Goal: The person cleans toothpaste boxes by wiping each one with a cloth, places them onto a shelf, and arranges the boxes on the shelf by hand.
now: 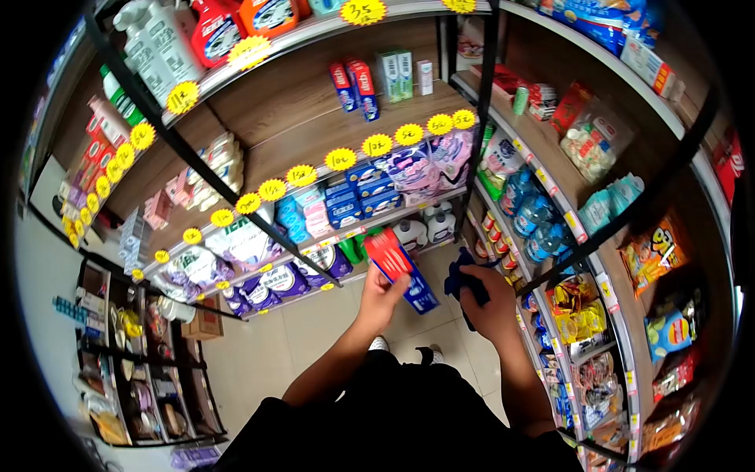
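My left hand (pixel 383 297) is closed on a long red and blue box (pixel 403 271), its thumb across the front. To the right, my right hand (pixel 489 297) grips a bunched dark blue cloth (pixel 465 277). Both hands are in front of the lower shelves, above the floor, and apart from each other. On the shelf ahead, similar red and blue boxes (pixel 363 89) stand upright beside pale green and white boxes (pixel 395 76) and a small white box (pixel 425 77).
Yellow price tags (pixel 340 159) line the shelf edges. Blue-wrapped packs (pixel 344 204) fill a lower shelf. Right-hand shelves hold bottles (pixel 544 239) and snack bags (pixel 654 253). A cardboard box (pixel 203 320) sits at the left. Tiled floor (pixel 295 346) shows below.
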